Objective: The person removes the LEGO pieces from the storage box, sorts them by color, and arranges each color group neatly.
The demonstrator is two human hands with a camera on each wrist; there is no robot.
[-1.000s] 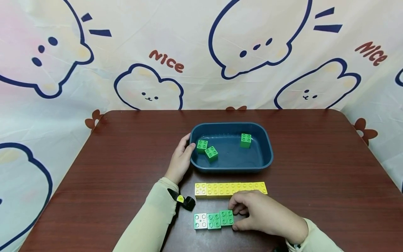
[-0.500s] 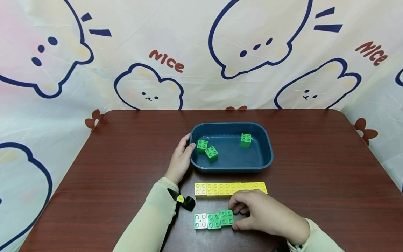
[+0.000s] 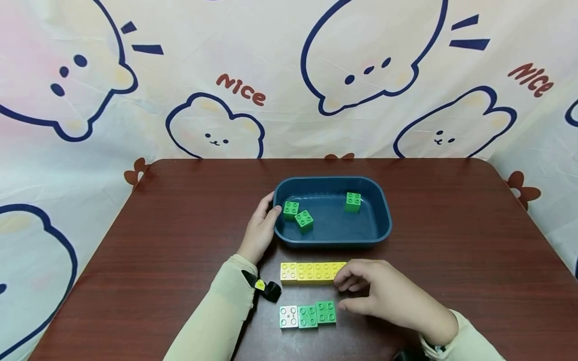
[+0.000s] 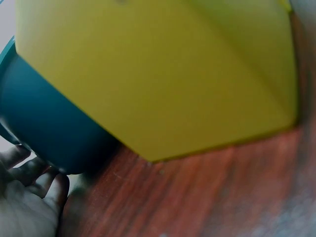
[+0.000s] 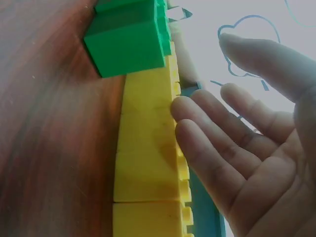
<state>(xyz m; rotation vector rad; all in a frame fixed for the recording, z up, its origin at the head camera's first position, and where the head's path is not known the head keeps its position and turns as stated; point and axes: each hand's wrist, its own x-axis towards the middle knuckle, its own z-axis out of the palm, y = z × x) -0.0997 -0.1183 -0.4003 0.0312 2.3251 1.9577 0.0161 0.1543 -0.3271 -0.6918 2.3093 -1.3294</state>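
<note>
My left hand (image 3: 257,228) holds the left end of a dark blue plastic tub (image 3: 334,244), thumb at its rim. Three green building blocks lie inside; one green block (image 3: 353,201) sits apart at the right. My right hand (image 3: 384,296) holds nothing. Its fingers, loosely bent, hover over the right part of a row of yellow blocks (image 3: 305,272) and hide that end. Just left of its thumb lies a short row: a pale block (image 3: 288,317), a green block (image 3: 308,317), and another green block (image 3: 326,312) set slightly farther back. The right wrist view shows the hand (image 5: 247,148) beside the yellow row (image 5: 148,168).
Everything stands on a dark brown wooden table (image 3: 180,210). Behind it hangs a cream cloth (image 3: 280,50) with cartoon drawings. A black wrist camera (image 3: 271,291) on the left sleeve sits close to both block rows. Yellow fills much of the left wrist view.
My right hand has let go of the rightmost green block and moved a little right and up. The left hand keeps its hold on the tub. The view has shifted slightly.
</note>
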